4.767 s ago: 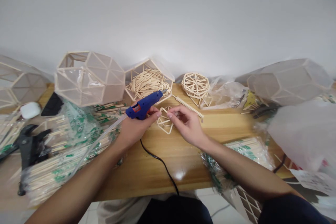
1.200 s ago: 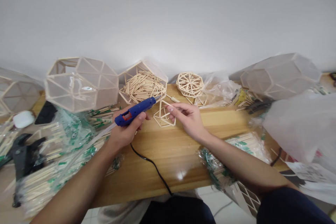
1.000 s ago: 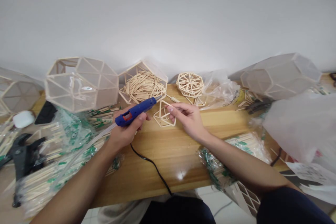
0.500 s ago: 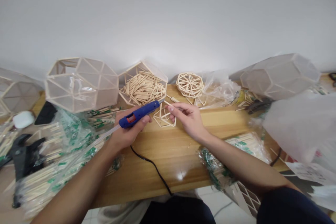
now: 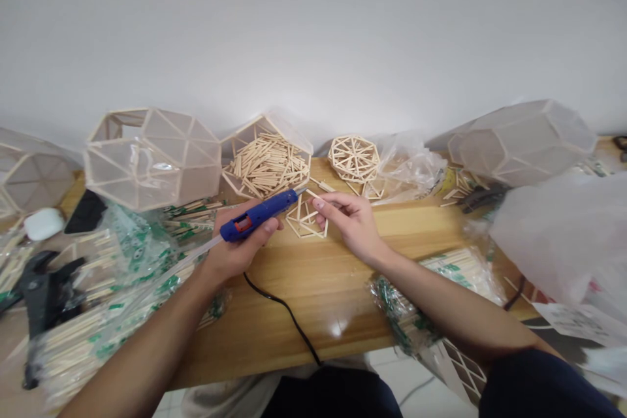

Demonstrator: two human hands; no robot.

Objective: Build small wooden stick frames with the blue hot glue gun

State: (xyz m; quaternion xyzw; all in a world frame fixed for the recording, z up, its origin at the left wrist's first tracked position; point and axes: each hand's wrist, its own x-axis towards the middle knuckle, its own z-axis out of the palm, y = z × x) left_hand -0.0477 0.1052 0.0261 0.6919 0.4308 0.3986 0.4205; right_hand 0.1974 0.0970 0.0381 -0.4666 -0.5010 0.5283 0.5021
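Observation:
My left hand (image 5: 234,249) grips a blue glue gun (image 5: 258,214) with an orange trigger, a clear glue stick trailing from its back. Its nozzle points at the top of a small flat frame of wooden sticks (image 5: 305,217) lying on the wooden table (image 5: 313,287). My right hand (image 5: 349,222) pinches that frame's upper right corner between fingertips and thumb. A black cord (image 5: 284,313) runs from the gun toward the table's front edge.
Behind stand a hexagonal holder of short sticks (image 5: 267,158), a stick lattice ball (image 5: 353,158) and large film-covered polyhedra at left (image 5: 151,157) and right (image 5: 524,140). Bags of sticks (image 5: 112,287) lie left, another (image 5: 441,281) right. Black pliers (image 5: 42,294) rest far left.
The glue gun's nozzle has moved right from the stick holder to the frame's top edge. My right hand keeps its hold on the frame.

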